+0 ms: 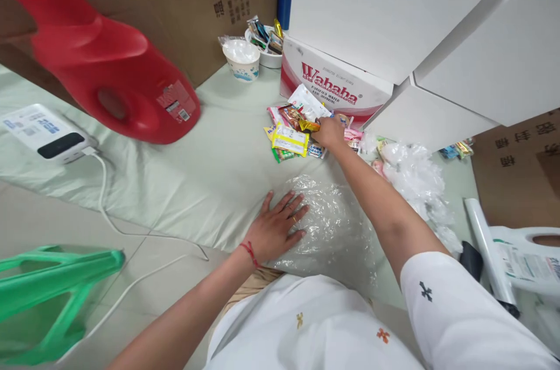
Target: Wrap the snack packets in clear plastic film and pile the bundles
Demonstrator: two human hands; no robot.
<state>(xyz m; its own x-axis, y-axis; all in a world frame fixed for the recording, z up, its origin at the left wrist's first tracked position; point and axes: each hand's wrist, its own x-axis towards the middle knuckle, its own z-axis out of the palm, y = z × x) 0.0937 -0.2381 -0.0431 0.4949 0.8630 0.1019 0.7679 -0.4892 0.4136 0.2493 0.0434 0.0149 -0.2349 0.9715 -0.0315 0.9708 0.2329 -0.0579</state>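
Note:
My left hand (pixel 277 230) lies flat with its fingers spread on a crumpled clear plastic bag (pixel 326 212). My right hand (pixel 330 132) reaches forward into a pile of small snack packets. Its fingers close on the end of a shiny gold-orange packet (pixel 307 125); the fingertips are partly hidden. Around it lie a yellow-edged packet (pixel 290 139), a white packet (pixel 310 103), a red-brown packet (pixel 289 117) and a green one (pixel 283 155) under the yellow one. Several pinkish packets (pixel 352 138) show just beyond the hand.
Behind the pile stands a Wahaha carton (pixel 336 81) under white boxes (pixel 394 2). A large red jug (pixel 118 78), a white device (pixel 48 133) with a cable, a paper cup (pixel 242 60) and a bowl of packets (pixel 271 59) are leftward. Crumpled plastic bags (pixel 413 174) lie right.

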